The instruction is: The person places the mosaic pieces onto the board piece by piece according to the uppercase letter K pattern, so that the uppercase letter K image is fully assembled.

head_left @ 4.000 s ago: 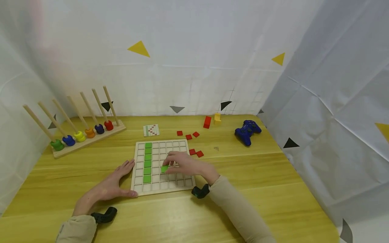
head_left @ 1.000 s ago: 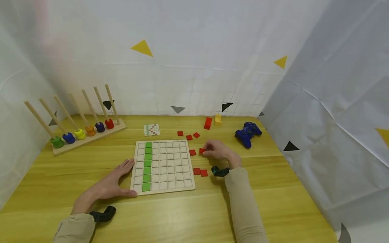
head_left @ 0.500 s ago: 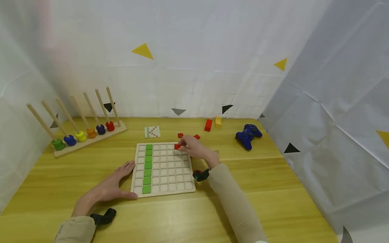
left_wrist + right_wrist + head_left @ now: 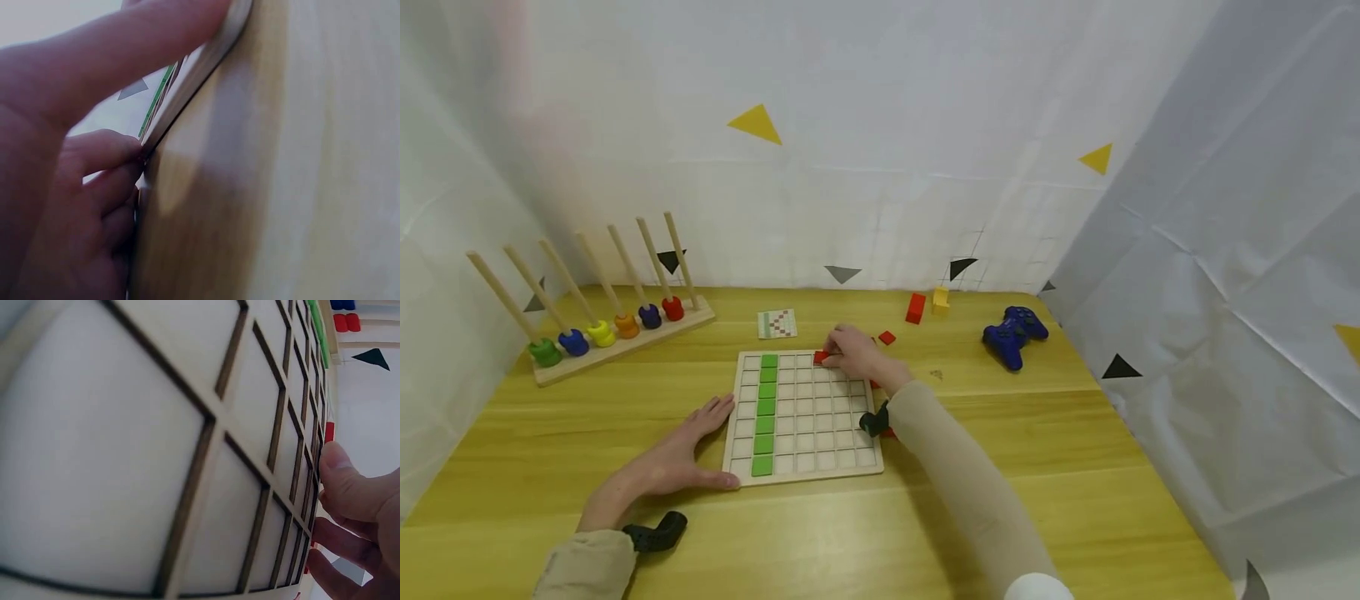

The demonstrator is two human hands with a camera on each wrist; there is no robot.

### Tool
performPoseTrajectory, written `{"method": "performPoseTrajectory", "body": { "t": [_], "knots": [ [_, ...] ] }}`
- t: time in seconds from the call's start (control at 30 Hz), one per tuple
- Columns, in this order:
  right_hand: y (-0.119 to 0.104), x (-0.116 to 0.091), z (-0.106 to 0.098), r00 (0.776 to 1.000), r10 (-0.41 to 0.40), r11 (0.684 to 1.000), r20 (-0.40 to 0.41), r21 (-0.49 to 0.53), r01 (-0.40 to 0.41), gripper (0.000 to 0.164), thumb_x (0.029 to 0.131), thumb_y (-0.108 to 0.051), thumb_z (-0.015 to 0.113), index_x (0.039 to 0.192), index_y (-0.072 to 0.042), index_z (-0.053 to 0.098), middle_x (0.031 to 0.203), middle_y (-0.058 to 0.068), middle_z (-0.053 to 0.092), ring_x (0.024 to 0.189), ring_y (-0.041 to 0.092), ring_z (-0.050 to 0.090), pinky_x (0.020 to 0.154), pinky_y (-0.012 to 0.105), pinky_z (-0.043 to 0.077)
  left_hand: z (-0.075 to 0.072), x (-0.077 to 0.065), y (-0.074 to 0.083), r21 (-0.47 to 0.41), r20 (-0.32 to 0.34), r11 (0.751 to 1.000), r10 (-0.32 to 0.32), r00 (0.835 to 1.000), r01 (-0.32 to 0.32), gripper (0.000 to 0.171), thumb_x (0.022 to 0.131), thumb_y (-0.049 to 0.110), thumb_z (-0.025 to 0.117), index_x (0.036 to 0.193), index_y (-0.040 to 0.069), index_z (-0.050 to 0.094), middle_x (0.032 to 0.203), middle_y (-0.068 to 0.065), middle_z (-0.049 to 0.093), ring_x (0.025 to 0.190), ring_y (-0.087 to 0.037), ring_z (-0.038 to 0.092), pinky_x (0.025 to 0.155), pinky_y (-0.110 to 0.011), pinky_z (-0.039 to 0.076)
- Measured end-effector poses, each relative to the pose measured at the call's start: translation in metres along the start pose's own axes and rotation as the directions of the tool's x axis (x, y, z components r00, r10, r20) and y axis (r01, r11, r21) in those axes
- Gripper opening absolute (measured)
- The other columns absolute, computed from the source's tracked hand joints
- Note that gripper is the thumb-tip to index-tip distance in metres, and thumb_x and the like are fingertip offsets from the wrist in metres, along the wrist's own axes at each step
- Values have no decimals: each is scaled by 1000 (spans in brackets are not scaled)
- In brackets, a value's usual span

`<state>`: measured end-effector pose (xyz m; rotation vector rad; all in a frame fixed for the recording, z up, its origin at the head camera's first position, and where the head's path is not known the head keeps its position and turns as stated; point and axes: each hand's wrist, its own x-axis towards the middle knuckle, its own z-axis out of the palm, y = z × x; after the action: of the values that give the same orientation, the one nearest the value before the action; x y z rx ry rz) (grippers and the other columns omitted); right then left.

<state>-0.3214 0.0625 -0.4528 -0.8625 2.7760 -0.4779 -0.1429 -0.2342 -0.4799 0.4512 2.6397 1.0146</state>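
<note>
While the left hand (image 4: 672, 456), lower left, rests uncurled against the board (image 4: 805, 421), the right hand (image 4: 854, 353), mid-frame, pinches a red tile (image 4: 820, 357), apparently for placement, next needing square seating.

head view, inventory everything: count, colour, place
Board: one, wooden, centre
Green tiles: seven, green, second column from left
Red tiles: at least four, red, held or beside board
Card: one, white patterned, behind board
Red block: one, red, back
Yellow block: one, yellow, back
Controller: one, blue, right
Peg rack: one, wooden, left
Beads: unclear number, multicoloured, on rack
Table: one, yellowish, underneath
Sheeting: unclear number, white, back and sides
Triangles: several, yellow, black, grey, on sheeting
Wrist devices: two, black, at wrists
Sleeves: two, beige, forearms
Left hand: one, board's left edge
Right hand: one, pinching red tile
</note>
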Motion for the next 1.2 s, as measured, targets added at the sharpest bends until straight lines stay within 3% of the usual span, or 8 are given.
{"method": "performPoseTrajectory", "body": {
  "t": [0.87,1.2],
  "knots": [
    [-2,-5,3,997,-77,996,-22,-52,76,14,96,-23,69,103,-12,64,96,3,59,93,20,51,81,31,46,-2,-2,3,8,4,1000,-2,1000,2,119,73,57,83,161,10,19,167,-19,9,151,-49,4,114,-73,10],
    [2,-3,5,997,-60,998,-43,-26,59,16,96,-22,69,107,-11,66,102,5,66,99,22,56,87,33,50,-1,-1,3,20,0,1000,7,1000,-7,119,73,59,82,160,9,19,167,-18,9,150,-50,5,114,-73,11]
  ]
}}
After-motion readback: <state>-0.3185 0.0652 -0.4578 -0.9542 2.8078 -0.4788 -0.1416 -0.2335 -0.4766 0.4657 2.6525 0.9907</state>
